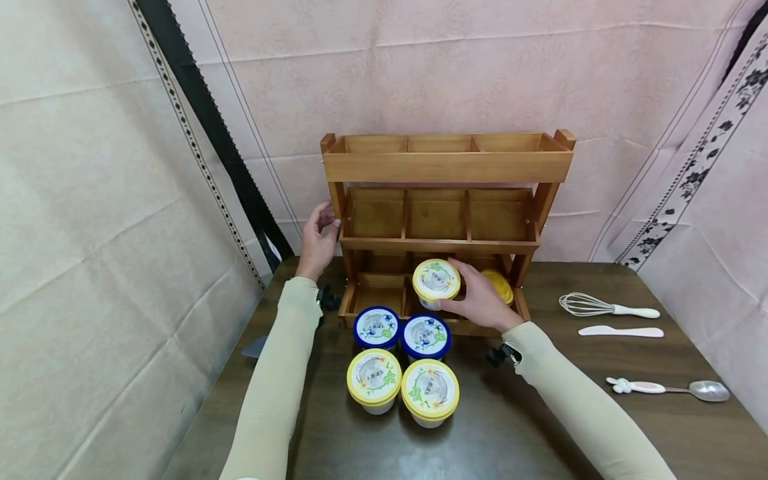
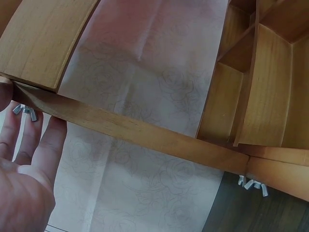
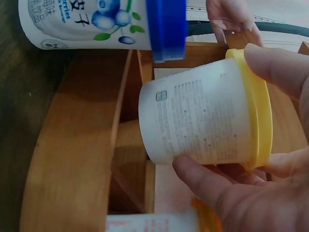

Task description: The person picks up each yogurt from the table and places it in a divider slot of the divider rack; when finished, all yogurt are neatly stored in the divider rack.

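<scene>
My right hand (image 1: 480, 300) pinches a yellow-lidded paper cup (image 1: 436, 283) between thumb and fingers. It holds the cup above the bottom tier of a three-tier wooden rack (image 1: 447, 168); in the right wrist view, the cup's printed side (image 3: 198, 116) faces the camera. At the rack's left side, my left hand (image 1: 319, 243) grips the upright post (image 2: 130, 128), fingers against its edge beside a wing nut (image 2: 25, 111). Another yellow-lidded cup (image 1: 498, 285) sits in the bottom tier's right compartment, partly hidden by my right hand.
Before the rack stand two blue-lidded cups (image 1: 376, 327) and, nearer, two yellow-lidded cups (image 1: 430, 393). On the table's right lie a whisk (image 1: 606, 307), a white knife (image 1: 621, 331) and a spoon (image 1: 669, 388). A pale cloth (image 1: 444, 80) hangs behind the rack.
</scene>
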`<state>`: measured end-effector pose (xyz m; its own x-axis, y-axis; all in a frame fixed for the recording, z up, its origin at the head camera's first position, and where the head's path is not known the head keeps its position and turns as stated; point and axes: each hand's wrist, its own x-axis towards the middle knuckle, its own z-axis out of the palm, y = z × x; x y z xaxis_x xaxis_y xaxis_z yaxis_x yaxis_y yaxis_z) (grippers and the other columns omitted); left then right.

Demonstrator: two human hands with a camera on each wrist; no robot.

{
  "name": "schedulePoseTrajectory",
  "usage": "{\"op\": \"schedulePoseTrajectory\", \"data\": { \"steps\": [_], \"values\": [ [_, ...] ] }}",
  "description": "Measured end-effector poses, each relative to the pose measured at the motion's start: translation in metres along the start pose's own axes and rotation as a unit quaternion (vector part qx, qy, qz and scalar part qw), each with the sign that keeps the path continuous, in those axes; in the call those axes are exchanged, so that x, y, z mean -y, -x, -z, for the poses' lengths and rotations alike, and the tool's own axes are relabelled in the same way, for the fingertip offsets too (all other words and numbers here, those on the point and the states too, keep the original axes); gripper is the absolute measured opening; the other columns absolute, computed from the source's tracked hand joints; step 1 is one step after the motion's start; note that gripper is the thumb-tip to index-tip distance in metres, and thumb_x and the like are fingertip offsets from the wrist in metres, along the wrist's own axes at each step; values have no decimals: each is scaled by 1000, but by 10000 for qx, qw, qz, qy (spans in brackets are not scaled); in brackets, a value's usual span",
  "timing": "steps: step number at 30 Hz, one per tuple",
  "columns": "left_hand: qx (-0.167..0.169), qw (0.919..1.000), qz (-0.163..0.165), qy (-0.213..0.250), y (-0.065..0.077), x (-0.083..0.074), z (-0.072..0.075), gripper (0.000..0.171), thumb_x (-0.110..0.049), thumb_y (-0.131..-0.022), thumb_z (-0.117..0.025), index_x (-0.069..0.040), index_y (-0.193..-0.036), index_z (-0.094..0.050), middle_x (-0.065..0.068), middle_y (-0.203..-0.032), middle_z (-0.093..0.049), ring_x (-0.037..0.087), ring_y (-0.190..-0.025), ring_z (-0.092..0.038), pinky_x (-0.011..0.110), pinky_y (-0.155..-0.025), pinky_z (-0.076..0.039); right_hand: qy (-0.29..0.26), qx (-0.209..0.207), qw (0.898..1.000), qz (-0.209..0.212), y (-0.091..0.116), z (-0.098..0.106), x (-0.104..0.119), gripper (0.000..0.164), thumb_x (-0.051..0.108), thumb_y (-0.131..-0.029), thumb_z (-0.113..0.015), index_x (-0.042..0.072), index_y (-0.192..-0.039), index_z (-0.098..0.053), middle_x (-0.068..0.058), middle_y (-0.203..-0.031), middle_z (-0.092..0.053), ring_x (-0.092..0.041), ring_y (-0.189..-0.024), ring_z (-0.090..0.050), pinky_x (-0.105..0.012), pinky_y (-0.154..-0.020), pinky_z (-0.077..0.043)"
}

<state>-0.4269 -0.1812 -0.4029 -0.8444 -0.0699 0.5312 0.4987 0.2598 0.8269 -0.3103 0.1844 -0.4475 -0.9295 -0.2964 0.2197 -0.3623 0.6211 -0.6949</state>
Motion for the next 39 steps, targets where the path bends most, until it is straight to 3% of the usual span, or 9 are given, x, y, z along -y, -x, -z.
{"op": "schedulePoseTrajectory", "data": {
  "steps": [11, 21, 39],
  "values": [
    [13, 9999, 4, -106, 1, 0, 0, 45, -15, -108, -61, -31, -150, -55, 8, -132, -61, 26, -125, -60, 51, -122, -42, -59, 173, 9997, -138, -9, -20, -8, 106, 48, -88, -85, 6, -166, -26, -22, -161, -44, -43, -143, -51, -65, -121, -38],
    [13, 10000, 26, -87, 2, -1, 2, 45, -14, -108, -61, -29, -150, -55, 10, -133, -60, 29, -126, -60, 51, -120, -45, -72, 521, 9976, -452, -9, -34, -11, 103, 46, -96, -76, 3, -168, -16, -26, -167, -34, -45, -149, -43, -65, -124, -32],
    [31, 10000, -10, -41, 1, -1, 1, 45, -12, -108, -61, -26, -150, -55, 10, -130, -60, 29, -127, -61, 51, -121, -43, -243, 483, 9948, -868, -7, -35, -11, 106, 50, -92, -78, 7, -168, -20, -23, -167, -34, -45, -150, -41, -66, -124, -31]
  ]
}}
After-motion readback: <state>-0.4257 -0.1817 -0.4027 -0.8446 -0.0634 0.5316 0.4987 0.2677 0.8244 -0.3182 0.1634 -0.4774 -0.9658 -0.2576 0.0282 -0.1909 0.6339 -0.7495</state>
